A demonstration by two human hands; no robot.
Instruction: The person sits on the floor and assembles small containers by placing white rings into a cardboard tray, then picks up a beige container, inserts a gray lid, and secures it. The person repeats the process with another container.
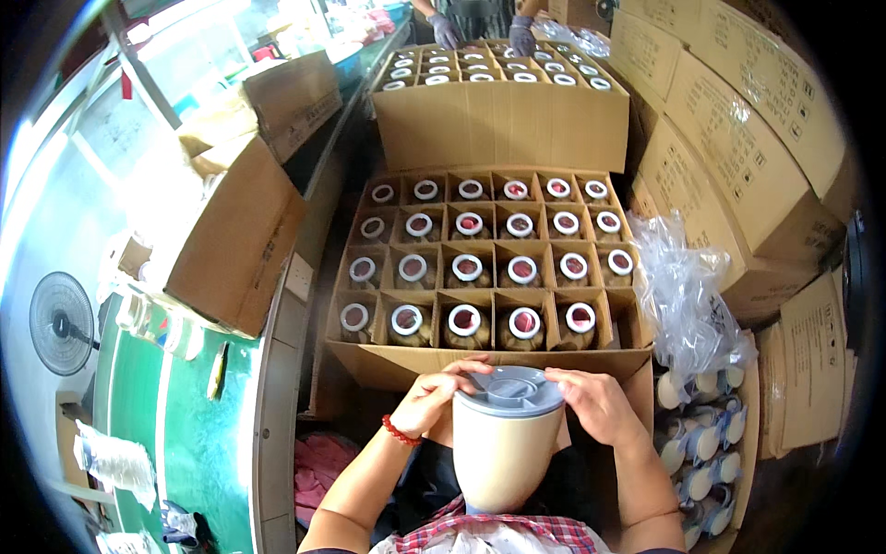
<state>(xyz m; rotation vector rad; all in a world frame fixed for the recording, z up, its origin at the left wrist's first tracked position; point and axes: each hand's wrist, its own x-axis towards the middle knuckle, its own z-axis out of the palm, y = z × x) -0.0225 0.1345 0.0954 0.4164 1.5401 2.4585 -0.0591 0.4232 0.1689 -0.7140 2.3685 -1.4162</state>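
Note:
A tapered cream container (503, 457) with a round grey lid (510, 390) stands upright close to my chest. My left hand (441, 399) has its fingers bent over the lid's left rim; a red bead bracelet circles that wrist. On the opposite side, my right hand (595, 403) presses its fingers against the lid's right edge, thumb lower down. Just beyond is an open divided carton (397, 358), where several glass jars (464, 319) with white rims stand in cardboard compartments. The container's base is partly hidden by my clothing.
Behind it, another person's gloved hands (521, 37) rest over a second jar carton (503, 129). At right are stacked cartons (738, 120), clear plastic bags (688, 295) and a box of white-lidded containers (701, 443). A green-topped bench (208, 443) and fan (63, 323) stand left.

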